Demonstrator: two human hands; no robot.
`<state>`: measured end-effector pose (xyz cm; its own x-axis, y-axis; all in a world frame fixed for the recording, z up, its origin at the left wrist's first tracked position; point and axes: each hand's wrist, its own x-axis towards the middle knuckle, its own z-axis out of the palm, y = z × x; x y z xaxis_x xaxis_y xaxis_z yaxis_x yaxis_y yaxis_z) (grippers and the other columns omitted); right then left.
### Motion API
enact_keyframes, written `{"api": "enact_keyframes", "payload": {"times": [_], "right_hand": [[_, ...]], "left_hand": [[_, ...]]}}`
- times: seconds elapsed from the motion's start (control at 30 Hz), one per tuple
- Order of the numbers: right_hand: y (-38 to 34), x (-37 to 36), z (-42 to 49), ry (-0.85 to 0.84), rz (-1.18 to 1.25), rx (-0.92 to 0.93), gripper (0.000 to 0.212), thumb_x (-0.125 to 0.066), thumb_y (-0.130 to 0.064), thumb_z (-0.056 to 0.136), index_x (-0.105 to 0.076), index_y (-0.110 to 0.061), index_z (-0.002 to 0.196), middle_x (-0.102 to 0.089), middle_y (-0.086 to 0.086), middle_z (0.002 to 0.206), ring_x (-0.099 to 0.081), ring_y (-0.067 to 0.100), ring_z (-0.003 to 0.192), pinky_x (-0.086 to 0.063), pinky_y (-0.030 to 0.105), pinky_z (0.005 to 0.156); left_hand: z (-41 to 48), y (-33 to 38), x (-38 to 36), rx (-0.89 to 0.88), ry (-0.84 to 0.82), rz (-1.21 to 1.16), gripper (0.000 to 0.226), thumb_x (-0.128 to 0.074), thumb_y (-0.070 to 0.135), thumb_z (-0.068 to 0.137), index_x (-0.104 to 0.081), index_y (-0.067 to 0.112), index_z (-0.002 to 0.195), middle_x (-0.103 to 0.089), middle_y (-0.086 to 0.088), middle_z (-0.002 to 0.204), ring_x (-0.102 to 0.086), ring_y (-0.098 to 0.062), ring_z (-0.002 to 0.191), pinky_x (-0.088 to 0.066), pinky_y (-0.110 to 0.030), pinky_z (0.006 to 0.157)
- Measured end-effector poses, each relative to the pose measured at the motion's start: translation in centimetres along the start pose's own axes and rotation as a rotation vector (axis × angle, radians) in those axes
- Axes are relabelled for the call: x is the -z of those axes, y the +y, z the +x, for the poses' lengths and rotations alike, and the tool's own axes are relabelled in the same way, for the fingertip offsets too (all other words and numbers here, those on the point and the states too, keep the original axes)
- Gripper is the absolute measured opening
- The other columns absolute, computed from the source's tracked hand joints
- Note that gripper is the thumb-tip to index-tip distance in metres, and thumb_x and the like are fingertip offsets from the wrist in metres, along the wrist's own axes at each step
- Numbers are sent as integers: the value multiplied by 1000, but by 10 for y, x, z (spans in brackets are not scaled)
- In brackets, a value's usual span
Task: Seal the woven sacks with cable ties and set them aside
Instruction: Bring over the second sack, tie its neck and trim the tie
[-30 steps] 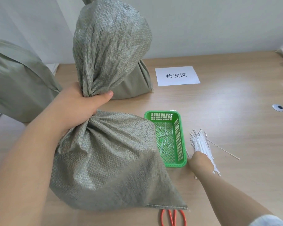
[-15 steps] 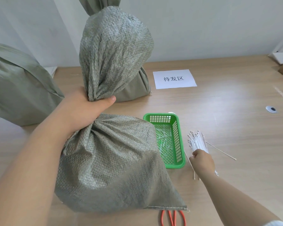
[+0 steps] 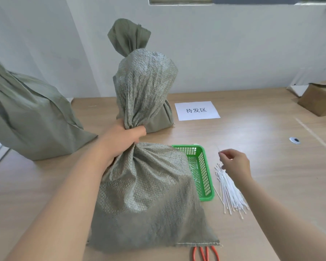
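Woven sack [image 3: 149, 200]: it lies on the table [image 3: 262, 132] right in front of us, its body slumped flat, its gathered neck pulled upright with the loose top flaring above.
Left hand [image 3: 120, 140]: our fingers are wrapped tight around the bunched neck, just as they were a second ago; the grip has not shifted.
Right hand [image 3: 233, 164]: a second ago it was down in the bundle of cable ties [image 3: 230, 189]; now it has lifted clear and hovers above the bundle's far end.
Right fingers: pinched narrow on what looks like a single thin tie [image 3: 218, 149], its tip poking up past the thumb; it is too fine for us to be sure.
Meaning for the task: we judge the tie is picked, so next we loop it around the neck by our left fist.
Green basket [image 3: 205, 178]: between sack and bundle, touching the sack's edge, holding small white offcuts.
Sealed sack [image 3: 158, 110]: it stands behind, beside the paper sign [image 3: 197, 110].
Red-handled tool [image 3: 205, 254]: its handles peek out under the sack's near hem.
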<state>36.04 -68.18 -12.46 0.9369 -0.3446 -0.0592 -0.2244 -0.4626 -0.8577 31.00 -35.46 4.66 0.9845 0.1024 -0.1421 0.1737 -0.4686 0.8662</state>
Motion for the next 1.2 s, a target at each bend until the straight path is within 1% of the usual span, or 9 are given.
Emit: {"api": "enact_keyframes", "payload": {"times": [0.27, 0.43, 0.5, 0.7, 0.77, 0.87, 0.97, 1.07, 1.2], "right_hand": [[-104, 13, -27, -223, 335, -4, 8, -70, -12, 91, -73, -6, 94, -65, 9, 74, -52, 16, 48, -39, 26, 47], [-153, 3, -50, -345, 328, 55, 8, -73, -15, 89, -73, -7, 90, -57, 5, 72, -44, 14, 46, -34, 24, 46], [-172, -7, -62, -365, 260, 105, 8, -72, -13, 90, -74, -6, 89, -56, 5, 70, -43, 12, 43, -34, 23, 44], [-210, -48, -91, -362, 41, 292, 15, -69, -13, 89, -75, -17, 76, -46, -7, 50, -35, 6, 38, -30, 15, 39], [-219, -58, -98, -355, -25, 352, 17, -70, -17, 89, -74, -21, 73, -46, -11, 48, -36, 1, 38, -29, 13, 41], [-229, -66, -109, -362, -103, 423, 10, -71, -18, 88, -77, -18, 81, -51, -10, 53, -43, 3, 49, -33, 16, 48], [-236, -69, -116, -357, -207, 479, 12, -68, -14, 88, -77, -16, 81, -56, -8, 60, -47, 9, 58, -37, 22, 55], [-244, -71, -120, -336, -282, 493, 30, -55, -3, 85, -73, -15, 65, -56, -2, 59, -48, 22, 66, -36, 26, 58], [-247, -73, -124, -309, -340, 557, 37, -55, -3, 83, -48, -17, 50, -54, 4, 57, -47, 33, 70, -37, 33, 58]], "left_hand": [[-8, 2, 14, -9, -152, -104, 28, -65, 39, 70, -54, 16, 62, -55, -1, 69, -52, -19, 72, -38, -33, 69], [-10, 0, 19, -32, -239, -210, 22, -69, 25, 86, -56, 17, 70, -58, 5, 79, -56, -8, 73, -44, -13, 60], [-12, 0, 24, -6, -263, -230, 17, -67, 22, 68, -55, 12, 74, -57, 0, 82, -55, -15, 76, -45, -24, 70], [-12, -6, 46, 35, -409, -248, 57, -65, 10, 40, -57, 4, 96, -59, -14, 94, -55, -29, 91, -44, -41, 87], [-13, -6, 49, 14, -399, -229, 36, -62, -5, 65, -62, 10, 98, -71, -9, 96, -66, -24, 92, -52, -35, 89], [-11, -10, 51, -28, -408, -181, 48, -54, -14, 91, -60, 27, 113, -71, -1, 117, -68, -18, 110, -53, -35, 100], [-9, -14, 55, -72, -375, -93, 41, -64, -4, 93, -59, 20, 125, -72, 2, 119, -68, -13, 111, -53, -29, 97], [-11, -13, 60, -214, -237, 66, 32, -74, 9, 88, -64, 32, 108, -70, 18, 100, -65, 1, 97, -49, -15, 80], [-10, -18, 61, -313, -81, 199, 27, -81, 25, 77, -74, 35, 100, -75, 18, 101, -67, -7, 104, -52, -35, 97]]}}
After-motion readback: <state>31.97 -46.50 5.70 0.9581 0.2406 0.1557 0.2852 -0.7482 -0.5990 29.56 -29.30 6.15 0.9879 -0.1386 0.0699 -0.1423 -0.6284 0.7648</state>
